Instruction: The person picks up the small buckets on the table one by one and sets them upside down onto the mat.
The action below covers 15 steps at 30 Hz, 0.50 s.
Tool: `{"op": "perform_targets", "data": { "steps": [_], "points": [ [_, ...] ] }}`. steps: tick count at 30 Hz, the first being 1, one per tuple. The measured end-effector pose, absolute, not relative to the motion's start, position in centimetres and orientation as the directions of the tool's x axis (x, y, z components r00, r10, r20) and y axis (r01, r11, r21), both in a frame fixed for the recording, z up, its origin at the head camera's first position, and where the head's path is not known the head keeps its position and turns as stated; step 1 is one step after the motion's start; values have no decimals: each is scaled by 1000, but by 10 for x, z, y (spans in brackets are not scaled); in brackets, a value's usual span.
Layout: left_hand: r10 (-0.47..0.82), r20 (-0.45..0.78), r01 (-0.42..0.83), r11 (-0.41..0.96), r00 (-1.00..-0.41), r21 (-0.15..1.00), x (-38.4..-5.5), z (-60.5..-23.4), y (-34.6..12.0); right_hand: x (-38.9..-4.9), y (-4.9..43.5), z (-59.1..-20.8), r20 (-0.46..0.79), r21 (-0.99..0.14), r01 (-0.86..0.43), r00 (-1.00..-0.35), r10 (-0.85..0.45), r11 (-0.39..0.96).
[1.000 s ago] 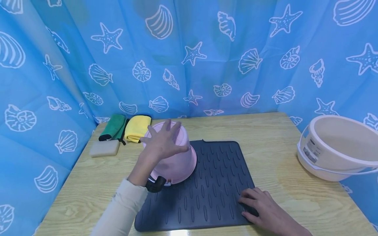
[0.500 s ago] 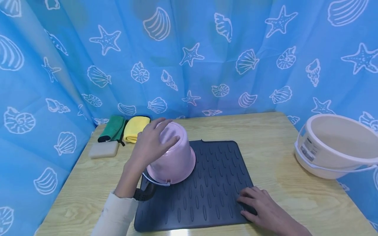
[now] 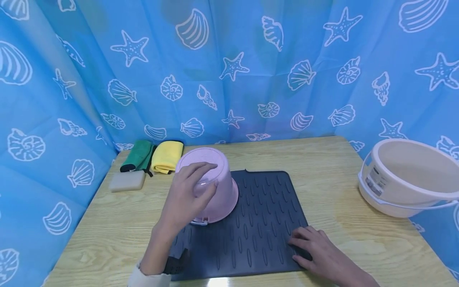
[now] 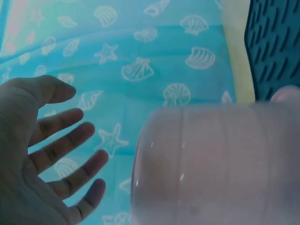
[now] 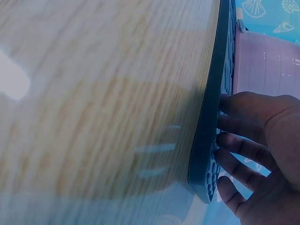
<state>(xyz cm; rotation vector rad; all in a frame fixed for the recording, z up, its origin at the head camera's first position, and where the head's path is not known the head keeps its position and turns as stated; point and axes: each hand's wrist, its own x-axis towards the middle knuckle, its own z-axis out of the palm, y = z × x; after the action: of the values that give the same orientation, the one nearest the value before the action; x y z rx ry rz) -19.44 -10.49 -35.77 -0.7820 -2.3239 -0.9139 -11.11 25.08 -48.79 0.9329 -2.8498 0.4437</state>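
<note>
A pink bucket (image 3: 226,191) stands upside down on the dark ribbed rubber mat (image 3: 258,223), its thin handle (image 3: 199,223) down at the rim. My left hand (image 3: 184,195) hovers in front of the bucket's upturned base, thumb and fingers spread and loosely bent. In the left wrist view a gap shows between that hand (image 4: 56,150) and the bucket's side (image 4: 211,164); nothing is in the fingers. My right hand (image 3: 317,251) rests over the mat's right edge. The right wrist view has its fingertips (image 5: 227,140) on the mat's ribbed face, loosely bent.
A beige bucket (image 3: 380,181) with its handle lowered stands upright at the right. At the back left lie a green cloth roll (image 3: 137,155), a folded yellow cloth (image 3: 166,155) and a pale sponge block (image 3: 126,180). A blue shell-print curtain (image 3: 229,95) encloses the wooden table (image 3: 312,159).
My left hand has come off the bucket's base and drawn back toward me, its fingers less spread. The pink bucket stays in place. My right hand has hardly moved.
</note>
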Motion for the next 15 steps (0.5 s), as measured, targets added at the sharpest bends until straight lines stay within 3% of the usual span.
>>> {"op": "perform_targets", "data": {
  "steps": [15],
  "points": [
    [364,523,637,468,-771,613,-165,-407,-67,-111,253,-490,250,-240,-614,-787,-563,752]
  ]
}}
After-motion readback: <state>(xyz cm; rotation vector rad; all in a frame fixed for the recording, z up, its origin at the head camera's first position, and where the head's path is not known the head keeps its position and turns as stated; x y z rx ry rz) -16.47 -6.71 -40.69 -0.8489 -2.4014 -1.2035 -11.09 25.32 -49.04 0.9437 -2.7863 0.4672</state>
